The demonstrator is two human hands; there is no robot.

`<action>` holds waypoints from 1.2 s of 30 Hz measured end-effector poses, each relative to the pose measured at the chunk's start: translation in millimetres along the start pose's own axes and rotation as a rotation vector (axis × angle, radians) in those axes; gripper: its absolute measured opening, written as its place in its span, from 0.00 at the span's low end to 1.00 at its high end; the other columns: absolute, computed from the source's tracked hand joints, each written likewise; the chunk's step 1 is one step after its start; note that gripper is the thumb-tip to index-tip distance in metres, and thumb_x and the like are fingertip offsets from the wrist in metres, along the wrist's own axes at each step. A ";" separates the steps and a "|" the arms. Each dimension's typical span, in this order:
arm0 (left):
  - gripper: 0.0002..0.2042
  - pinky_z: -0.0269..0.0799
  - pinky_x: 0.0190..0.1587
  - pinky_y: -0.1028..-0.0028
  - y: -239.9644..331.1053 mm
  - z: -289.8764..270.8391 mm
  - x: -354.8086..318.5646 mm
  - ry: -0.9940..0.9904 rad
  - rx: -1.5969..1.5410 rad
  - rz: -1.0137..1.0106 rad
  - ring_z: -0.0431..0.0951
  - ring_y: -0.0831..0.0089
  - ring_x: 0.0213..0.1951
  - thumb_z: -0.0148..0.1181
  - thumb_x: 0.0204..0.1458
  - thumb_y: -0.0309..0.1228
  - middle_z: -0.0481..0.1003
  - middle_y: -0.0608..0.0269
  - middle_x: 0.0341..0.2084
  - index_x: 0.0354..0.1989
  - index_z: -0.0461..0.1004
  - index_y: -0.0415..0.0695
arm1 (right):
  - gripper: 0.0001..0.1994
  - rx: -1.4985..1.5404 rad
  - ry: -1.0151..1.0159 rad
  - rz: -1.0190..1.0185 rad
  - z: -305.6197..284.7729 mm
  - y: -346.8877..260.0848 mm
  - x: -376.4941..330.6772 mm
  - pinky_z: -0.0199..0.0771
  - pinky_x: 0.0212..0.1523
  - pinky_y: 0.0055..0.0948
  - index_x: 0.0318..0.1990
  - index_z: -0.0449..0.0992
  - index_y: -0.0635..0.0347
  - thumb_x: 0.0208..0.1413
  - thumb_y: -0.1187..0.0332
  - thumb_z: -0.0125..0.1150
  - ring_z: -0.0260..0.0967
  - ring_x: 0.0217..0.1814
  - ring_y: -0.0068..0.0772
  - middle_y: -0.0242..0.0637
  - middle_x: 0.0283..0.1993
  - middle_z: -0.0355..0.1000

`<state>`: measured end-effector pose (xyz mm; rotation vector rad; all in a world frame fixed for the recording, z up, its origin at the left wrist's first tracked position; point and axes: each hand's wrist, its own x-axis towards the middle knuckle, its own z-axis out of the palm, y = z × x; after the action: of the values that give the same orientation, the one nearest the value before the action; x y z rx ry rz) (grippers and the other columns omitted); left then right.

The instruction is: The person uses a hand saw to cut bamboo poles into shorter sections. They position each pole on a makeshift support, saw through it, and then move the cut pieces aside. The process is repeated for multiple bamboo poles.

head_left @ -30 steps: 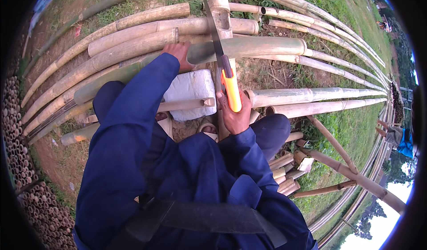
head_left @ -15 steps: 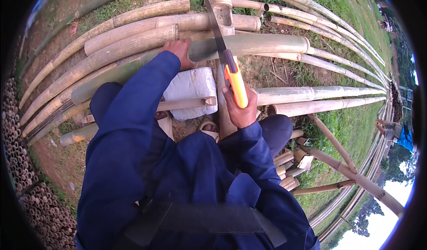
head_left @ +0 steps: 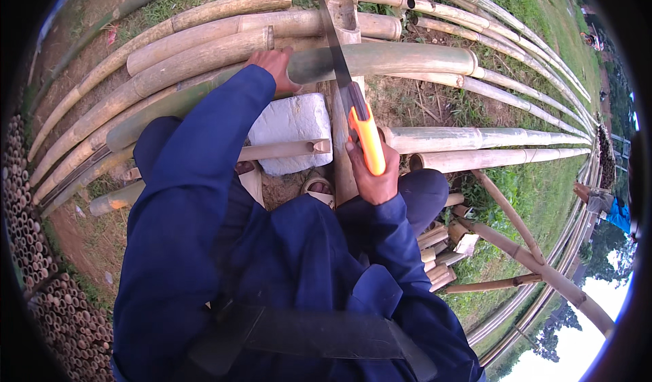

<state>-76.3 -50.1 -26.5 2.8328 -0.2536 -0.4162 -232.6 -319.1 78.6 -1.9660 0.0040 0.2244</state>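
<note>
The right hand [head_left: 372, 171] is closed tight on the orange handle of a saw [head_left: 346, 86]. The thin blade points away from the person and lies across a green pole [head_left: 380, 59], so the teeth can bite into it. The pole rests on a short upright post [head_left: 339, 2], which lifts it off the ground (easier to cut that way). The left hand [head_left: 275, 66] presses down on the pole just beside the blade, fingers curled over it, likely to stop it from rolling.

A white lumpy sack [head_left: 292, 131] sits on the ground below the pole, near the person's knees. I see no labels or signs. Cut short bits [head_left: 435, 246] lie by the right leg, and more long poles [head_left: 204, 35] lie on the grass.
</note>
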 end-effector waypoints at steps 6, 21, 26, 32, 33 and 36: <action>0.40 0.73 0.56 0.51 -14.9 3.7 -6.9 -0.002 -0.014 -0.015 0.82 0.45 0.48 0.75 0.35 0.57 0.82 0.42 0.42 0.51 0.74 0.38 | 0.14 -0.039 0.003 -0.005 -17.2 2.2 -95.1 0.76 0.36 0.29 0.50 0.80 0.68 0.59 0.72 0.69 0.74 0.29 0.26 0.41 0.30 0.79; 0.45 0.74 0.56 0.51 -14.8 11.4 -5.7 -0.006 0.000 -0.017 0.83 0.47 0.48 0.75 0.35 0.58 0.82 0.43 0.42 0.60 0.71 0.40 | 0.16 0.001 -0.049 0.098 -30.6 -1.5 -90.7 0.77 0.40 0.29 0.53 0.79 0.68 0.60 0.73 0.68 0.76 0.34 0.26 0.43 0.34 0.79; 0.45 0.76 0.54 0.51 -8.2 7.9 4.5 -0.010 -0.011 -0.004 0.83 0.47 0.47 0.75 0.35 0.58 0.82 0.42 0.42 0.59 0.73 0.39 | 0.17 -0.083 -0.011 0.001 -37.5 0.6 -103.0 0.77 0.43 0.29 0.55 0.78 0.69 0.59 0.73 0.68 0.79 0.37 0.29 0.46 0.38 0.81; 0.43 0.76 0.55 0.52 -11.9 -1.2 1.7 -0.014 -0.004 0.015 0.83 0.46 0.47 0.75 0.35 0.56 0.82 0.41 0.41 0.58 0.73 0.39 | 0.09 0.074 -0.003 -0.004 8.3 0.0 0.6 0.68 0.29 0.30 0.37 0.75 0.69 0.60 0.71 0.68 0.60 0.25 0.22 0.34 0.23 0.69; 0.42 0.76 0.55 0.52 -13.3 3.6 -3.8 -0.021 -0.018 0.021 0.83 0.46 0.47 0.75 0.35 0.55 0.82 0.41 0.41 0.58 0.74 0.40 | 0.10 0.049 -0.024 0.069 4.7 -1.5 -22.5 0.68 0.29 0.30 0.37 0.75 0.69 0.61 0.70 0.69 0.60 0.26 0.22 0.33 0.24 0.68; 0.42 0.75 0.56 0.52 -22.5 11.6 -10.4 -0.011 -0.028 -0.017 0.83 0.45 0.47 0.75 0.35 0.55 0.82 0.41 0.42 0.58 0.74 0.41 | 0.20 -0.081 -0.042 0.089 -27.9 5.2 -116.1 0.78 0.44 0.31 0.58 0.77 0.67 0.59 0.72 0.69 0.82 0.39 0.32 0.46 0.37 0.82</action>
<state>-86.6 -29.3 -40.9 2.8074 -0.2246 -0.4354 -342.8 -358.4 103.0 -2.0438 0.0559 0.3285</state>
